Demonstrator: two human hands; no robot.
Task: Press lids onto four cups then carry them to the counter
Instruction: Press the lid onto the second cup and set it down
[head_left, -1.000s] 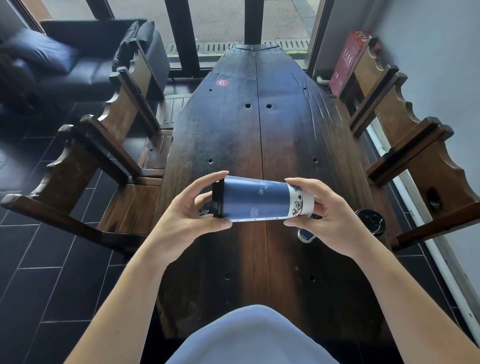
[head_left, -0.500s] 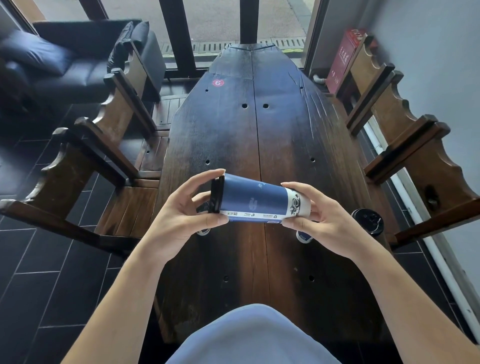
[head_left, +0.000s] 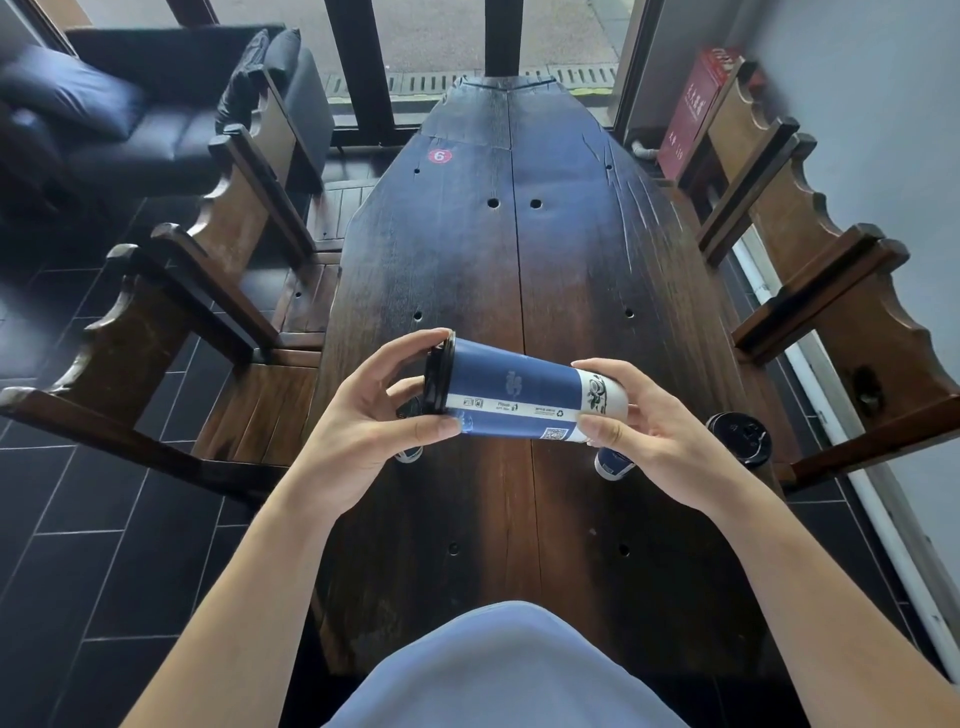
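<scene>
The blue paper cup (head_left: 511, 397), printed with a QR code and small illegible text, lies sideways above the table (head_left: 467, 249) marked "6", left hand (head_left: 363, 421) curled round its black lid (head_left: 438, 375), right hand (head_left: 644, 436) gripping its base; lid-seating appears underway, next requiring firm rim pressure.

Two cups on the table mostly hidden behind the hands, one (head_left: 409, 453) under the left hand (head_left: 363, 431), one (head_left: 613, 462) under the right hand (head_left: 654, 436), sofa (head_left: 130, 119) cut off at the left edge, print on the held cup (head_left: 519, 397) too small to be read.
</scene>
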